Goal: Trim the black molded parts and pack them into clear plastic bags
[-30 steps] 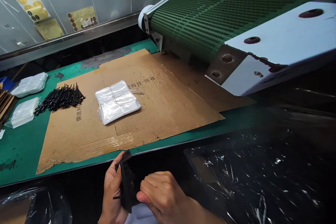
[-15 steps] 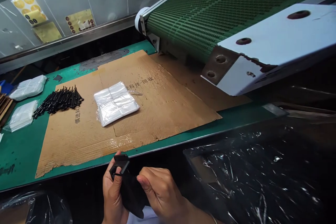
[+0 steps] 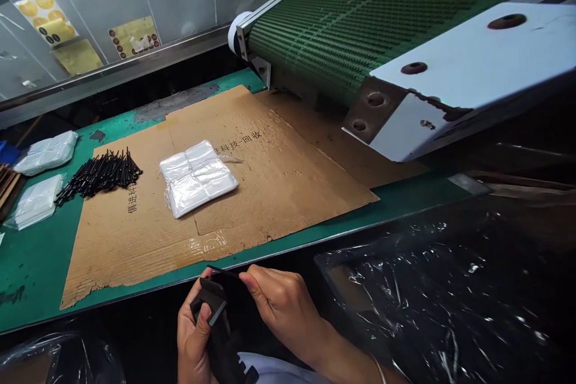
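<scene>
My left hand (image 3: 192, 336) is closed round a black plastic part (image 3: 215, 324), held low in front of the table edge. My right hand (image 3: 279, 306) pinches a thin black strip (image 3: 224, 272) that runs from its fingertips over to the top of the part. A stack of clear plastic bags (image 3: 197, 176) lies on the cardboard sheet (image 3: 279, 186). A heap of thin black sticks (image 3: 99, 173) lies at the cardboard's far left corner.
The green conveyor belt (image 3: 360, 12) with its white side plate (image 3: 472, 66) overhangs the green table (image 3: 31, 258) at right. Two more bag packs (image 3: 45, 153) lie at far left. Black plastic film (image 3: 441, 300) covers the lower right. Glass panels with sticker sheets (image 3: 135, 39) stand behind.
My left hand turned the black part and lowered it. My right hand let go of its lower side, rose, and now pinches the thin strip near the table edge.
</scene>
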`<state>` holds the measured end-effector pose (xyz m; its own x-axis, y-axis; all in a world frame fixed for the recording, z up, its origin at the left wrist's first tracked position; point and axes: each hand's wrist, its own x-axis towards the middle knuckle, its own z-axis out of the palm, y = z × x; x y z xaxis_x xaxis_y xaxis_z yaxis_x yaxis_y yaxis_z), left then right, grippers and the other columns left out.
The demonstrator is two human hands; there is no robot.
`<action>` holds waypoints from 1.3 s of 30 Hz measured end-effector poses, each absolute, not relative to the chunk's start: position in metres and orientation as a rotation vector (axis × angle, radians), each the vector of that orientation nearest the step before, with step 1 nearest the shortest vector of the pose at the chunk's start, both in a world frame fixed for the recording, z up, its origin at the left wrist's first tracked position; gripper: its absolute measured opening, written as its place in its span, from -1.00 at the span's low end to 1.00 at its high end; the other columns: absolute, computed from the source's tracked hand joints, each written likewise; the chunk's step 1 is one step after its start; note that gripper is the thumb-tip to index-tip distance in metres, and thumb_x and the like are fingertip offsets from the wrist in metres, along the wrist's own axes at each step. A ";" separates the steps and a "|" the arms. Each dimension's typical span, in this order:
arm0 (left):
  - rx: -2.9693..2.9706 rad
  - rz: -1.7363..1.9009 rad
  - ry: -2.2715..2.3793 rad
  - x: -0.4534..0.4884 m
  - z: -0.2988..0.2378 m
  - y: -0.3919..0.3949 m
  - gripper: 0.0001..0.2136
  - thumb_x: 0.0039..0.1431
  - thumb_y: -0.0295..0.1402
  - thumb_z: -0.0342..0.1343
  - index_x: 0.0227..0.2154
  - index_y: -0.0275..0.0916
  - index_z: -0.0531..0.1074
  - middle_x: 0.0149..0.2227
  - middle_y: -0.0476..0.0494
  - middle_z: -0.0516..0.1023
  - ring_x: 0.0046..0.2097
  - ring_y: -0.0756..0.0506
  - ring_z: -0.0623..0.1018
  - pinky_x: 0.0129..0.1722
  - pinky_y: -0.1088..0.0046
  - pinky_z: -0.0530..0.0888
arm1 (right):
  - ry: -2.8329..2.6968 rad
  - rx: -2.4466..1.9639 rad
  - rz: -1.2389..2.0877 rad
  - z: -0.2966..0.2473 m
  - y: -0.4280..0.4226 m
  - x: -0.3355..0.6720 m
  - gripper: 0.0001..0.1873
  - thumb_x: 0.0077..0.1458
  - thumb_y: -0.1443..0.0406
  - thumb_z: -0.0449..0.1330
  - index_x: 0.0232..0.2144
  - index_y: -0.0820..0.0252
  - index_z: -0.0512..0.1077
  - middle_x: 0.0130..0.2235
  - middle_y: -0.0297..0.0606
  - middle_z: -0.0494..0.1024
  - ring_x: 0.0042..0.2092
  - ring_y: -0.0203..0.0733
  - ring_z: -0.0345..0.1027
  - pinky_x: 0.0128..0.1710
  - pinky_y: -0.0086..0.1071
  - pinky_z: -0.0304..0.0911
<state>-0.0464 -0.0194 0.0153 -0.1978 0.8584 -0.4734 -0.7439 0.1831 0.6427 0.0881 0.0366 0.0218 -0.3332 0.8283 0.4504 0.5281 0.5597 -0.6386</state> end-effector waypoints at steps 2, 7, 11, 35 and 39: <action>0.142 1.423 0.987 -0.046 0.016 -0.019 -0.52 -0.17 -0.27 0.32 -0.10 -0.15 0.45 -0.57 0.04 0.40 -0.55 0.10 0.33 -0.53 0.67 0.29 | -1.974 -1.099 0.555 0.021 0.039 0.090 -0.58 0.30 0.29 -0.18 -0.62 0.15 0.12 -0.67 -0.44 0.19 -0.65 -0.39 0.04 -0.62 -0.45 -0.08; 0.109 1.415 0.987 -0.045 0.017 -0.018 -0.56 -0.12 -0.29 0.30 -0.09 -0.12 0.44 -0.58 0.06 0.39 -0.55 0.10 0.33 -0.59 0.69 0.24 | -1.942 -1.036 0.650 0.025 0.036 0.090 -0.58 0.30 0.28 -0.19 -0.62 0.15 0.09 -0.66 -0.46 0.14 -0.64 -0.39 0.02 -0.62 -0.46 -0.07; 0.110 1.427 0.995 -0.048 0.016 -0.019 -0.55 -0.10 -0.31 0.29 -0.07 -0.10 0.42 -0.48 0.01 0.46 -0.45 0.07 0.42 -0.49 0.66 0.31 | -2.044 -0.918 0.708 0.030 0.033 0.089 -0.54 0.32 0.24 -0.23 -0.62 0.16 0.11 -0.66 -0.45 0.15 -0.64 -0.40 0.01 -0.61 -0.46 -0.06; -0.236 1.073 0.424 -0.063 0.020 -0.027 -0.85 0.07 -0.32 0.12 -0.31 -0.26 0.47 -0.57 0.08 0.16 -0.66 0.22 0.09 -0.81 0.89 -0.01 | -1.531 -0.976 1.500 0.027 0.034 0.088 -0.47 0.19 -0.06 -0.16 -0.57 0.18 0.23 -0.63 -0.47 0.05 -0.61 -0.37 -0.10 -0.64 -0.44 -0.12; -0.242 1.128 0.366 -0.061 0.023 -0.024 -0.75 -0.06 -0.33 0.23 -0.27 -0.26 0.48 -0.57 0.07 0.18 -0.61 0.18 0.16 -0.76 0.86 0.10 | -1.722 -1.005 1.253 0.026 0.041 0.084 -0.52 0.26 0.06 -0.18 -0.55 0.17 0.26 -0.61 -0.42 0.20 -0.59 -0.35 0.07 -0.60 -0.45 0.00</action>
<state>-0.0610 -0.0245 0.0231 0.3786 0.8328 -0.4038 -0.9112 0.4120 -0.0047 0.0843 0.0408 0.0257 -0.3953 0.9093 0.1303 0.1553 0.2060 -0.9661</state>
